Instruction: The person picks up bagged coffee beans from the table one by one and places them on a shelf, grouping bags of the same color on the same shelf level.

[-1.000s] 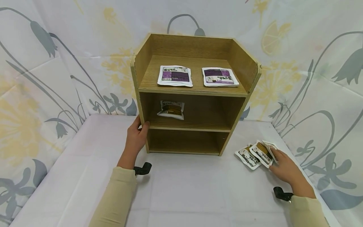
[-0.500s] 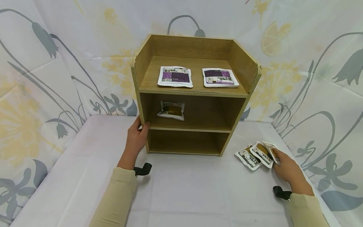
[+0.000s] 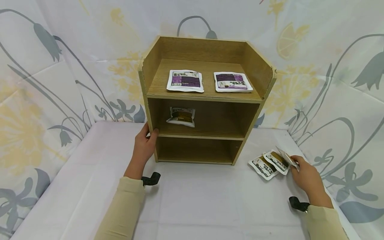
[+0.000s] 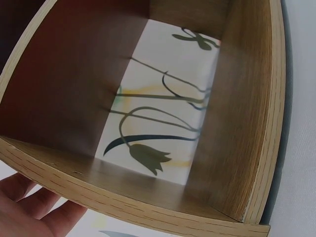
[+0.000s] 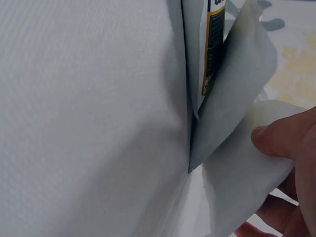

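Observation:
My left hand (image 3: 144,145) grips the left side panel of a small wooden shelf unit (image 3: 210,96), thumb in front and fingers behind. The left wrist view shows its fingers (image 4: 61,217) against the outside of the panel. At the right, my right hand (image 3: 307,178) pinches a flat white food packet (image 3: 287,157) by its near end, tilted up on edge. Its plain pale back (image 5: 242,185) shows under the thumb in the right wrist view. Two more brown-and-white packets, one (image 3: 276,162) overlapping the other (image 3: 263,166), lie on the table just left of that hand.
Two purple-and-white packets, a left one (image 3: 185,80) and a right one (image 3: 233,82), lie on the top shelf. A brown-and-white packet (image 3: 181,116) sits at the left of the middle shelf. Flower-print cloth (image 3: 330,66) surrounds the white table (image 3: 207,200).
My right hand has drawn slightly right, away from the other packets. The packet it pinches has tipped up from lying fanned with them. My left hand and the shelf have stayed put.

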{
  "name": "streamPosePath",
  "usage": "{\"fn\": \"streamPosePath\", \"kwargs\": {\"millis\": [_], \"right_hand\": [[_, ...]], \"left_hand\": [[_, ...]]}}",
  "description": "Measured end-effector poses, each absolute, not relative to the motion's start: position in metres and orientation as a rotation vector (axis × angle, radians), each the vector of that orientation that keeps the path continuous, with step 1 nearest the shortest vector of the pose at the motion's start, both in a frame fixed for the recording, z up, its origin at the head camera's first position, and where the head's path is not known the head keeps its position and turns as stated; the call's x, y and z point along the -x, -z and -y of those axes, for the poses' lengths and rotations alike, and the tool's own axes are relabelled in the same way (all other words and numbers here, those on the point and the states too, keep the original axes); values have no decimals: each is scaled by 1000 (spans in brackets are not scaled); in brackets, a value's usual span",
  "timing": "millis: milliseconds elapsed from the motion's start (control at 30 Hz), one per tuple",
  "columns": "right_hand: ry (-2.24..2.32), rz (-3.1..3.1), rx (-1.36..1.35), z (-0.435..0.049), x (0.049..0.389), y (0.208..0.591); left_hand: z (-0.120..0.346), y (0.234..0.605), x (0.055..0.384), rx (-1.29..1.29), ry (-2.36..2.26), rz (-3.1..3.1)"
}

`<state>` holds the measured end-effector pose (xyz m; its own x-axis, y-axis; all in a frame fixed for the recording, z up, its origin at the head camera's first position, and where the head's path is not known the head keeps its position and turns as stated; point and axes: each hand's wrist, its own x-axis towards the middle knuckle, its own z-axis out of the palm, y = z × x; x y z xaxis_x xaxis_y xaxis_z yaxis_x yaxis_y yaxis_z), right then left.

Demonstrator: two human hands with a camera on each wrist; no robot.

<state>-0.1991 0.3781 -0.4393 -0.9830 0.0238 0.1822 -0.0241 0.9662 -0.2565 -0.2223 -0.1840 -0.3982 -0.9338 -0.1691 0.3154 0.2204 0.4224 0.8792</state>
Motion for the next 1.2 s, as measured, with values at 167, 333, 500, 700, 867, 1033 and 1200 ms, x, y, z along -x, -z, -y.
{"fn": "streamPosePath", "kwargs": {"millis": [167,333,500,700,867,1033,1200], "right_hand": [[-403,2852,7,-372,198,435],[-413,2794,19,-365,196,428],[-411,2775,16,-359,195,424],[-434,2687,-24,-350,193,417],[-450,2622,-38,-342,192,409],[-473,2595,-31,-332,190,399],[-503,2552,-75,-320,185,388]], "left_hand": [[185,399,222,44,1554,2325],[185,398,222,33,1556,2330],[184,398,222,18,1541,2344],[184,398,222,22,1537,2344],[185,399,223,20,1540,2342],[185,400,223,25,1536,2341],[184,400,223,28,1533,2340]]}}
